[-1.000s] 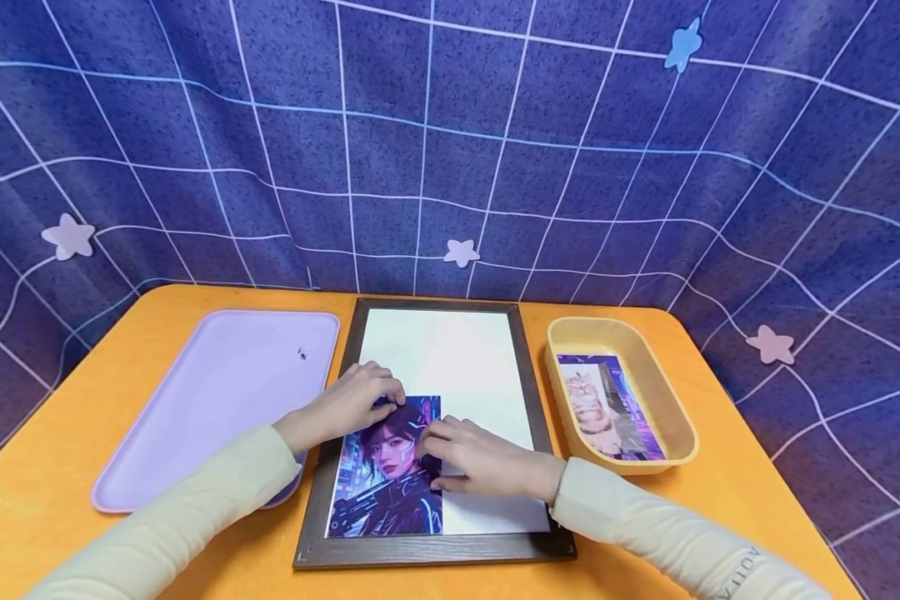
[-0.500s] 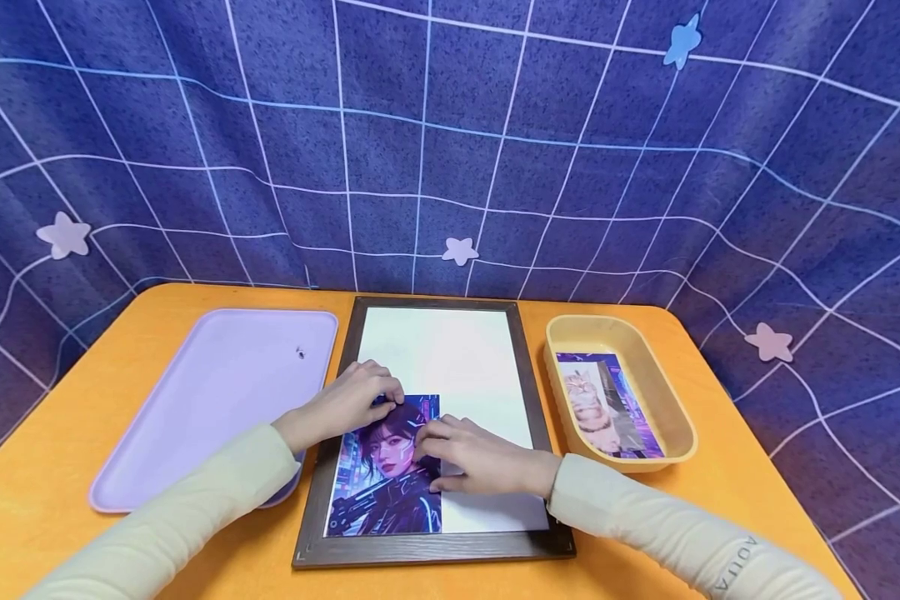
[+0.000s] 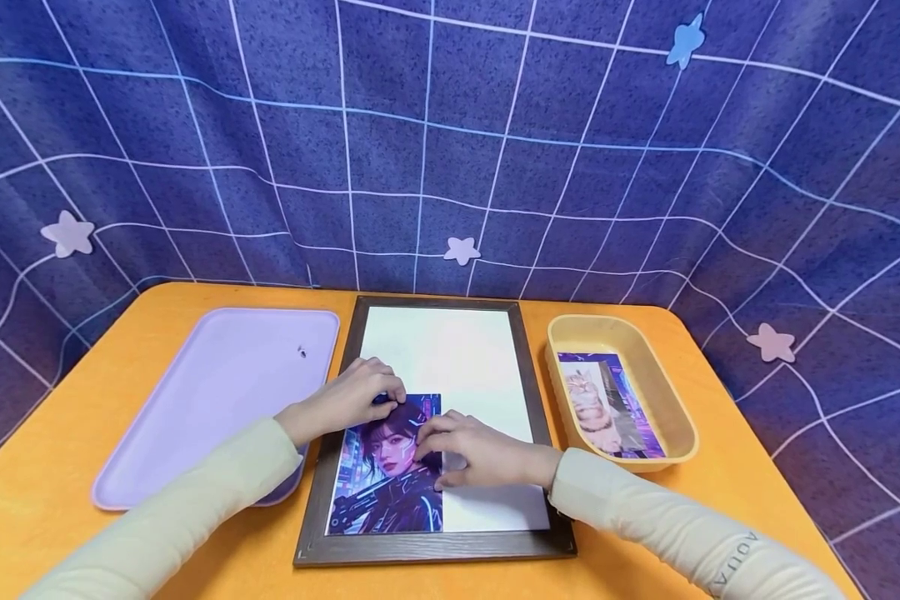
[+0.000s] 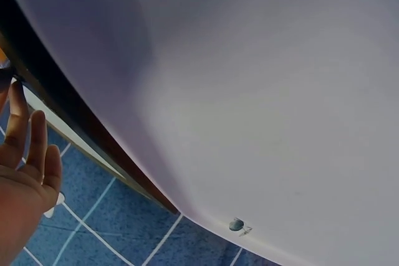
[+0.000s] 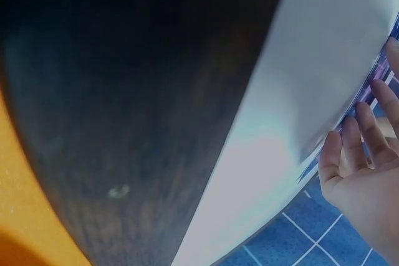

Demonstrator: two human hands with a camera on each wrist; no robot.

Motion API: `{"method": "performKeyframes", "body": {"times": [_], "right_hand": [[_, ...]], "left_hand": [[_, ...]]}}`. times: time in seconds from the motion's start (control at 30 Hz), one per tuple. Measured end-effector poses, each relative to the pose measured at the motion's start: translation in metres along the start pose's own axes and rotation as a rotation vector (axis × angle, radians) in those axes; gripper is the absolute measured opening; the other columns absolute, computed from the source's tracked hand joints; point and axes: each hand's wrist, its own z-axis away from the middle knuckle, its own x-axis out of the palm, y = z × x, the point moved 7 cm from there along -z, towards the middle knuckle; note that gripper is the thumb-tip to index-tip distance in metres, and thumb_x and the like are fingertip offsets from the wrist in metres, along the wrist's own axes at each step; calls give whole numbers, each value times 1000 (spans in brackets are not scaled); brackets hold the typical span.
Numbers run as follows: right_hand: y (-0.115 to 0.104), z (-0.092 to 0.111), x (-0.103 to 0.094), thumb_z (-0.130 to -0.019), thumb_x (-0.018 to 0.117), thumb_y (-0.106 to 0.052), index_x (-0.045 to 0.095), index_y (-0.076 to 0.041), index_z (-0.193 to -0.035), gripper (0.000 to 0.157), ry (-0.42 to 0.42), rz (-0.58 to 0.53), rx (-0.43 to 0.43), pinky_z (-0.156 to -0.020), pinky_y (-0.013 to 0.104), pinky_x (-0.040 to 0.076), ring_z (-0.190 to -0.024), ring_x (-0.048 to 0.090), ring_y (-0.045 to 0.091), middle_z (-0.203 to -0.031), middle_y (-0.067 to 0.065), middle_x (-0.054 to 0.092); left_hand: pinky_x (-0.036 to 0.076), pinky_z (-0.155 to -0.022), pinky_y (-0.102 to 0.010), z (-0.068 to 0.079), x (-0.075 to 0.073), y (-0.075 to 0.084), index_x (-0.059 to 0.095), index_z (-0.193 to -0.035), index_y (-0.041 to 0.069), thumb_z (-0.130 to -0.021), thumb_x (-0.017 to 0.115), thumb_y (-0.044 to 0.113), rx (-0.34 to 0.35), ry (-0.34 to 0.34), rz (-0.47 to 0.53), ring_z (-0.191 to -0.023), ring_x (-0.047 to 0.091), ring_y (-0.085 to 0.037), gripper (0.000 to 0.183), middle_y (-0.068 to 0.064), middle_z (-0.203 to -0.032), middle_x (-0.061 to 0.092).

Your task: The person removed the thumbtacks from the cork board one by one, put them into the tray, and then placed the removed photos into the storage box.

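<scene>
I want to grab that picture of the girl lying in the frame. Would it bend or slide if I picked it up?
The picture looks thin and flat like a card, so it would probably flex and feel light. It lies on the frame's smooth white backing, so a push would likely slide it. Both hands, left hand and right hand, touch it, perhaps for steadying.

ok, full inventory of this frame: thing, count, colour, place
table: 1, orange, under everything
frame: 1, dark wood with white inside, centre
portrait print: 1, purple-blue, lower left of frame's white inside
tray: 1, lilac, left of frame
bin: 1, yellow, right of frame
cat print: 1, purple with orange cat, in bin
backdrop: 1, blue grid cloth with stars, behind table
left hand: 1, pinches print's top edge
right hand: 1, fingers on print's right edge
sleeves: 2, cream
</scene>
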Motion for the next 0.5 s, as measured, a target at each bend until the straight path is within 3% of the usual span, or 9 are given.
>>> {"method": "performKeyframes", "body": {"times": [0.5], "right_hand": [[0,1,1,-79,69,-28,60,-18,-114,38,8,7,-4,-101,32,34,-113,44,13,-124,-2,52]], "left_hand": [[37,-83,-39,-2,0,3,67,-83,19,-78,68,16,39,9,-43,-88,52,-14,6,8,-80,61]]}}
